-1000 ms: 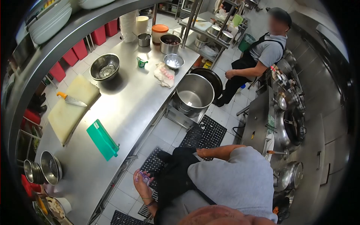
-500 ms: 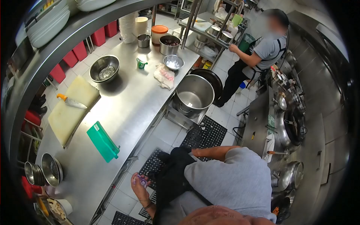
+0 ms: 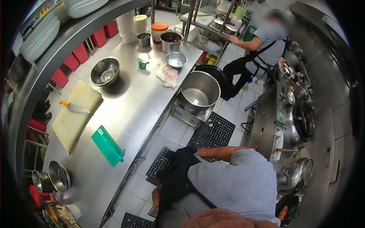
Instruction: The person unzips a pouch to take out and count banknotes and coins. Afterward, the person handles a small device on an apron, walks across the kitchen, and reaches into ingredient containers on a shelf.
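At the black apron [image 3: 176, 167], my right hand [image 3: 200, 152] shows only around the wrist; its fingers are hidden by the dark cloth. A small strip of my left arm [image 3: 156, 197] shows beside the apron's lower left edge, and the left hand itself is hidden. To the left, the steel table [image 3: 129, 114] bears a green case [image 3: 107, 146] and a white cutting board [image 3: 76, 117] with an orange-handled knife [image 3: 74, 107] lying on it.
A large steel pot [image 3: 200, 93] stands beside the table. Steel bowls [image 3: 59, 176] are at the near left corner. Another person [image 3: 262, 49] stands at the back right, near a shelf rack. Woks and pans [image 3: 302, 119] line the right side. Black mats [image 3: 216, 131] lie on the floor.
My left hand, earlier raised at the left with something purple and white in it, has gone behind the apron. The other person has shifted and holds an arm out toward the rack. The view has shifted slightly.
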Motion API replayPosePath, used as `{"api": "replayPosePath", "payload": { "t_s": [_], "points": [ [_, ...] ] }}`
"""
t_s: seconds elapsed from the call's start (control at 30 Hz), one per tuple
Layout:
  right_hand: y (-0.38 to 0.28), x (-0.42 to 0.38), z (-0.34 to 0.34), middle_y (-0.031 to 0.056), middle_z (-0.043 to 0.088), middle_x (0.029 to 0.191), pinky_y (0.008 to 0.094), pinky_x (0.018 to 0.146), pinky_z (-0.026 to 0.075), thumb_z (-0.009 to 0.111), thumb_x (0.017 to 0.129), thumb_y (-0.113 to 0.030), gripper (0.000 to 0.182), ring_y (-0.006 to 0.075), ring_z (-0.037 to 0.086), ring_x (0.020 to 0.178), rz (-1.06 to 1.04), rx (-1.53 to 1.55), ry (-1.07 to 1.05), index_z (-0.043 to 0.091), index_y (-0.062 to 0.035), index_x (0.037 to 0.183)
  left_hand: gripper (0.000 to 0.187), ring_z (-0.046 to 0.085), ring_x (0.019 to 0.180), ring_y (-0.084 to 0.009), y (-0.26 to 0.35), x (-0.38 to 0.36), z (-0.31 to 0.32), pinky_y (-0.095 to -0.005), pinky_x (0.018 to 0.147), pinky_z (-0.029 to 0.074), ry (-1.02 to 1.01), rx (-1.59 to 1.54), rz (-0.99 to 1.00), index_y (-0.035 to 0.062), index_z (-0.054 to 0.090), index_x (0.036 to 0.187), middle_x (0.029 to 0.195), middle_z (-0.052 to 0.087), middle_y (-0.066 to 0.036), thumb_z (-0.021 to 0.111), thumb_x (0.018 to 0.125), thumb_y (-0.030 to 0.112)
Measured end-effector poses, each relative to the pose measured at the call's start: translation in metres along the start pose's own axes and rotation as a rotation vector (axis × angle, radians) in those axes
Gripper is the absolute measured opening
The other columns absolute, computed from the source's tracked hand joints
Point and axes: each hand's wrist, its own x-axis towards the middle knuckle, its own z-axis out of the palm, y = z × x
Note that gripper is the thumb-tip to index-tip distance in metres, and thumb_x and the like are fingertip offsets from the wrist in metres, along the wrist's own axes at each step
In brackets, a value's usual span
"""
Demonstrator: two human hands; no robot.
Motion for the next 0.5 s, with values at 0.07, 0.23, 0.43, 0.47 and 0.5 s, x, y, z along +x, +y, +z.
{"api": "replayPosePath", "payload": {
  "t_s": [0.07, 0.23, 0.43, 0.47, 0.5],
  "points": [
    [0.004, -0.001, 0.002, 0.025, 0.063, 0.12, 0.0489, 0.093, 0.051, 0.063, 0.084, -0.037, 0.044, 0.0393, 0.062, 0.112, 0.002, -0.003, -0.003, 0.067, -0.0022, 0.11, 0.054, 0.065, 0.092, -0.0453, -0.006, 0.004, 0.004, -0.0532, 0.078, 0.05, -0.031, 0.034, -0.011, 0.0043, 0.071, 0.097, 0.094, 0.068, -0.025, 0.039, 0.102, 0.048],
    [0.017, -0.004, 0.003, 0.0248, 0.064, 0.118, 0.0495, 0.091, 0.051, 0.064, 0.083, -0.032, 0.04, 0.0392, 0.063, 0.11, -0.02, -0.078, -0.081, 0.068, -0.0023, 0.108, 0.039, 0.066, 0.09, -0.045, -0.053, 0.017, 0.057, -0.0553, 0.079, 0.05, 0.016, 0.145, 0.016, 0.0079, 0.07, 0.106, 0.092, 0.068, -0.025, 0.045, 0.101, 0.036],
    [0.032, -0.01, -0.015, 0.0245, 0.065, 0.116, 0.0504, 0.089, 0.051, 0.066, 0.081, -0.027, 0.035, 0.0392, 0.063, 0.107, -0.044, -0.183, -0.165, 0.068, -0.0024, 0.106, 0.04, 0.066, 0.092, -0.0425, 0.009, -0.018, 0.004, -0.0523, 0.081, 0.051, 0.205, -0.077, -0.239, 0.0077, 0.073, 0.099, 0.092, 0.07, -0.022, 0.049, 0.1, 0.04],
    [0.036, -0.01, -0.018, 0.0245, 0.065, 0.115, 0.0505, 0.089, 0.051, 0.067, 0.081, -0.026, 0.034, 0.0392, 0.064, 0.106, -0.053, -0.205, -0.183, 0.068, -0.0025, 0.106, 0.041, 0.066, 0.092, -0.0425, 0.019, -0.036, 0.002, -0.0521, 0.081, 0.052, 0.221, -0.097, -0.3, 0.0069, 0.073, 0.098, 0.093, 0.07, -0.022, 0.049, 0.101, 0.041],
    [0.036, -0.013, -0.024, 0.0244, 0.065, 0.115, 0.0506, 0.089, 0.051, 0.067, 0.081, -0.025, 0.033, 0.0392, 0.064, 0.106, -0.058, -0.225, -0.2, 0.068, -0.0025, 0.106, 0.044, 0.066, 0.092, -0.0428, 0.013, -0.046, 0.013, -0.0515, 0.081, 0.052, 0.255, -0.137, -0.341, 0.0061, 0.073, 0.098, 0.094, 0.07, -0.022, 0.049, 0.101, 0.043]
  ]
}}
